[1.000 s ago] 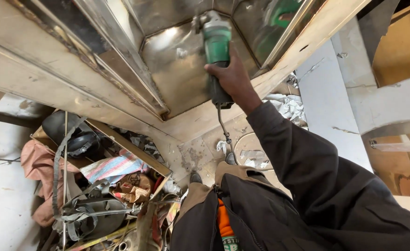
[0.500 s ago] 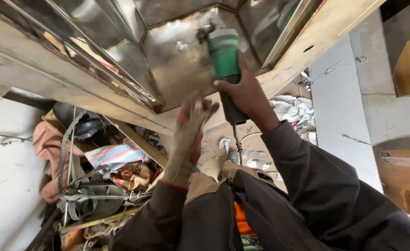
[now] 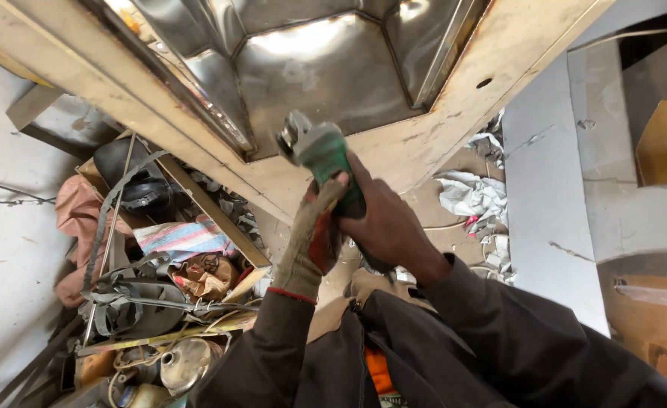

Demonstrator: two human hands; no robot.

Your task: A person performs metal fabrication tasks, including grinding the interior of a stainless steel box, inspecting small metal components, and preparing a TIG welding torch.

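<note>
We have 2 hands on 1 tool here. Our right hand (image 3: 390, 227), bare, is closed around the dark rear body of the green angle grinder (image 3: 320, 151); our left hand (image 3: 314, 238), in a worn glove with a red cuff, comes up from 7 o'clock and presses its fingers against the green casing just below the head. How tightly the left hand is closed we cannot tell, since the palm side faces away from us.

The grinder's long axis runs from about 5 o'clock at the grip to 11 o'clock at the head. Its metal head sits right at the lower edge of the shiny pressed steel panel (image 3: 326, 68), where that panel meets the rusty tan door frame (image 3: 454, 98); whether the disc is touching the metal we cannot tell. So the work surface lies ahead of both hands, toward 11 to 12 o'clock, and the left hand is the nearer one to the head.

Off at 8 o'clock lies a cluttered crate of scrap (image 3: 152, 287), and at 3 o'clock stands a grey sheet offcut (image 3: 552, 227).
</note>
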